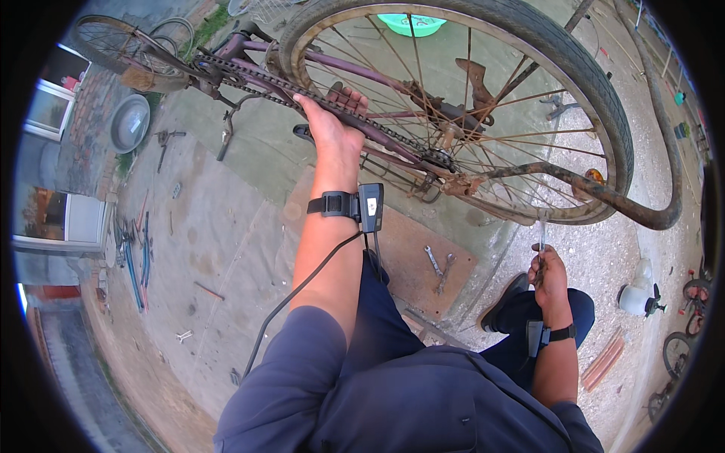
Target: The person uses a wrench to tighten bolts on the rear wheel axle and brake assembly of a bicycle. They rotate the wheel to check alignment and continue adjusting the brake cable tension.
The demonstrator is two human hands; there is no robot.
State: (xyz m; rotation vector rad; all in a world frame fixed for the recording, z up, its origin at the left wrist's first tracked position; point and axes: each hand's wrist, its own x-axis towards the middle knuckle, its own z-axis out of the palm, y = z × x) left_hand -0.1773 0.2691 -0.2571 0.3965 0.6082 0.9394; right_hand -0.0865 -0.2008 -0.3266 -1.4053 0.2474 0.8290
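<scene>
An old bicycle stands upside down in front of me, its rusty rear wheel (pixel 589 98) high in the middle and right. My left hand (pixel 332 124) grips the purple frame stay (pixel 393 143) together with the chain (pixel 249 75) that runs along it. Lower right, my right hand (pixel 547 275) is closed on a slim metal wrench (pixel 541 230) that points up toward the wheel's rim. Both wrists wear black straps with small devices. The rusty mudguard (pixel 604 198) curves under the wheel.
Two wrenches (pixel 439 264) lie on a brown board (pixel 411 260) on the concrete. Tools (pixel 136 260) lie at the left, a metal basin (pixel 130 123) farther back, a green bowl (pixel 411 24) behind the wheel, a white jug (pixel 636 296) at right.
</scene>
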